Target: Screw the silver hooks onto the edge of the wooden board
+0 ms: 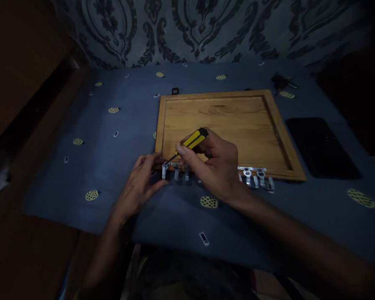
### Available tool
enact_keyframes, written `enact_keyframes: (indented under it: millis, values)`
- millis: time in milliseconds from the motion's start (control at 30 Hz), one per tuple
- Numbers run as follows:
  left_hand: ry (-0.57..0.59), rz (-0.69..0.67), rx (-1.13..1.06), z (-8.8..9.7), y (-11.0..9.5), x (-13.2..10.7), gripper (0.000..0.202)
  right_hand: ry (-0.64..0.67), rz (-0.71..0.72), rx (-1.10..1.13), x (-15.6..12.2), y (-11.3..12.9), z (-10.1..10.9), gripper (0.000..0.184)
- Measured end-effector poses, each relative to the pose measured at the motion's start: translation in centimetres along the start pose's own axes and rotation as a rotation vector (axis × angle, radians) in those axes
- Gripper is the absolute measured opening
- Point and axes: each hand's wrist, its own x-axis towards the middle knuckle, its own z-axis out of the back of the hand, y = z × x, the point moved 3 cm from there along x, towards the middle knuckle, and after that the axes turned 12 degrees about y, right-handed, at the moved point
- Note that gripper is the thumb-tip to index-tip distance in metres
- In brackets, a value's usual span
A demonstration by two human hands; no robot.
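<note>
My right hand is closed round a yellow and black screwdriver, tilted with its shaft pointing down to the left. The tip meets the left end of a silver hook rail, which runs along the near edge of a framed wooden board. Several hooks hang from the rail over that edge; my right hand hides its middle. My left hand steadies the rail's left end, fingers at the board's corner and thumb beside the end hook.
A black flat device, like a tablet or phone, lies right of the board. Behind it is a dark tool-like object, too dim to name. A small black loop shows at the board's far edge. Blue patterned cloth covers the table; a patterned curtain hangs behind.
</note>
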Motion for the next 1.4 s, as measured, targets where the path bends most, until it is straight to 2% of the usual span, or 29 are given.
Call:
enact_keyframes:
  millis: [333,500,667,733,867,933,1033,1133,1200,1300,1400]
  values:
    - [-0.001,-0.030,0.008,0.0,0.1,0.0,0.056,0.064,-0.055,0.012,0.0,-0.4,-0.3,0.026]
    - [-0.005,-0.027,0.013,0.0,-0.1,0.0,0.050,0.119,0.050,-0.086,0.4,0.7,-0.4,0.025]
    - [-0.013,-0.060,0.012,-0.1,-0.2,0.0,0.048,0.079,0.141,-0.155,0.4,1.5,-0.6,0.031]
    - [-0.016,-0.059,0.003,-0.1,-0.1,-0.1,0.050,0.016,0.127,-0.110,0.4,1.4,-0.3,0.028]
    - [-0.022,-0.035,-0.011,-0.1,0.0,-0.3,0.054,-0.215,0.038,0.229,0.0,1.1,1.7,0.017]
    - [-0.034,-0.033,-0.026,0.0,0.1,-0.4,0.054,-0.275,-0.007,0.339,-0.6,0.7,3.1,0.015]
    - [-0.075,-0.039,-0.059,0.4,0.2,-0.7,0.050,-0.344,-0.091,0.340,-2.6,-0.2,5.3,0.014]
    - [-0.139,-0.040,0.005,0.6,0.0,-0.8,0.044,-0.426,-0.144,0.317,-5.4,-1.3,7.5,0.011]
    - [-0.164,-0.060,0.100,0.4,-0.7,-0.7,0.044,-0.501,-0.194,0.396,-7.2,-1.9,8.7,0.014]
    - [-0.139,-0.168,0.241,-0.5,-2.4,0.0,0.046,-0.642,-0.209,0.477,-9.1,-2.3,10.1,0.025]
    - [-0.083,-0.269,0.369,-1.9,-4.2,1.1,0.050,-0.693,-0.208,0.514,-10.3,-2.7,10.9,0.021]
